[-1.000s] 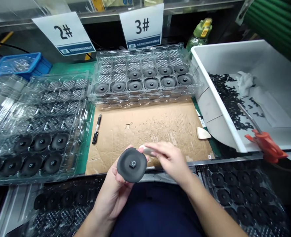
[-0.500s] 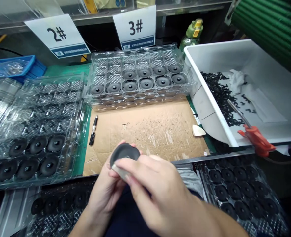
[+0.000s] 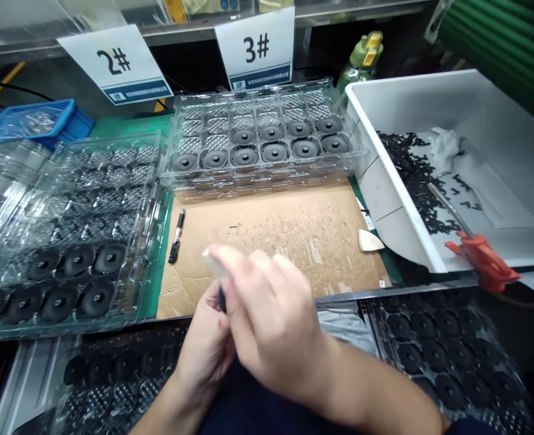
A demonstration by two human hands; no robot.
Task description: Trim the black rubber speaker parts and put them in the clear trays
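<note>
Low in the middle of the head view, my left hand (image 3: 203, 347) is closed around a black round part (image 3: 222, 299), of which only a small dark edge shows. My right hand (image 3: 271, 314) lies over it, closed on a pale, flat piece (image 3: 215, 264) that sticks out at its fingertips. Most of the black part is hidden behind my right hand. Both hands are above the front edge of the cardboard sheet (image 3: 258, 223). Beyond the sheet stands a stack of clear trays (image 3: 267, 175) with black round parts in the upper one.
A pen (image 3: 177, 235) lies on the cardboard's left side, a whitish wedge (image 3: 369, 241) at its right. More clear trays (image 3: 140, 199) are at left. A white bin (image 3: 398, 205) with small black pieces and red-handled pliers (image 3: 487, 260) stands at right. Filled trays (image 3: 448, 350) sit lower right.
My right hand has moved up and left over the black part, which is now mostly covered. The pale piece has risen and points upward. The view has shifted slightly.
</note>
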